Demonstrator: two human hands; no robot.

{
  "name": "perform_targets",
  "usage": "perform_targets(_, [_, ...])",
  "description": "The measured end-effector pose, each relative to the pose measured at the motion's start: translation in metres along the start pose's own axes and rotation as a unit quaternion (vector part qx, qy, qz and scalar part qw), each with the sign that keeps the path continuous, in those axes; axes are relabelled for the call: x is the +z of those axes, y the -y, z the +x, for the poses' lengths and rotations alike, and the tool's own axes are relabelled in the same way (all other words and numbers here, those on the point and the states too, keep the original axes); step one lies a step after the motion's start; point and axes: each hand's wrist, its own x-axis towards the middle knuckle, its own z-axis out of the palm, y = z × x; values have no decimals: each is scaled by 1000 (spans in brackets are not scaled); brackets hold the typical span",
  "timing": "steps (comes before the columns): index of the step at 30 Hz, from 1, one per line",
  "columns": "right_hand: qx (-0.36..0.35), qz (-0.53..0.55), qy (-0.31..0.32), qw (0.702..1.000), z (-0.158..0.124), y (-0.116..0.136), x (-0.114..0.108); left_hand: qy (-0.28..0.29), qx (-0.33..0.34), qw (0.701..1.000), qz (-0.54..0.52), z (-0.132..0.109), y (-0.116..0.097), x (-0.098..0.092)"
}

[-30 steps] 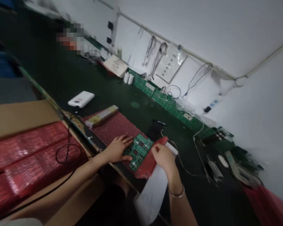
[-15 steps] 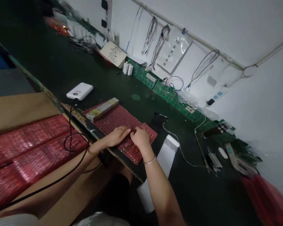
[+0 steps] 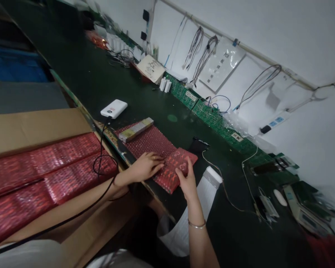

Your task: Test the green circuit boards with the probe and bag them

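Note:
On the dark bench lies a red bubble-wrap packet (image 3: 171, 167) with darker red marks showing through. My left hand (image 3: 147, 165) rests flat on its left part, fingers stretched out, a ring on one finger. At its right edge is my right hand (image 3: 187, 180), thumb and index finger spread apart and touching the surface; its other fingers are mostly hidden. A sheet of red bubble wrap (image 3: 149, 140) extends to the left from under the packet. Across that sheet lies a long silvery bar (image 3: 136, 129) with yellowish patches.
A white power bank (image 3: 114, 108) with a black cable (image 3: 102, 141) sits left. The cable loops over a carton holding red wrapped packs (image 3: 69, 152). To the right are a white strip roll (image 3: 208, 190) and a thin cable (image 3: 223, 182). Green circuit boards (image 3: 181, 91) line the wall.
My hands have moved apart: the right hand has shifted right and opened its fingers, while the left has flattened on the packet. The whole view has shifted, so things appear farther right.

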Motion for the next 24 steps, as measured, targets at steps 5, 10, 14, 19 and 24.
perform_targets(5, [4, -129, 49, 990, 27, 48, -1, -108, -299, 928, 196, 29, 59, -37])
perform_targets(10, [1, -238, 77, 968, 34, 76, -9, -61, -333, 921, 195, 32, 97, -48])
perform_targets(14, [10, -350, 127, 928, 33, 89, -29, -80, -342, 914, 203, 21, 105, -58])
perform_targets(19, [-18, -481, 177, 858, 44, 119, -10, -67, -318, 928, 182, 15, 77, -52])
perform_targets(24, [-19, -487, 195, 851, 62, 140, 64, 13, -334, 937, 98, 17, 59, -37])
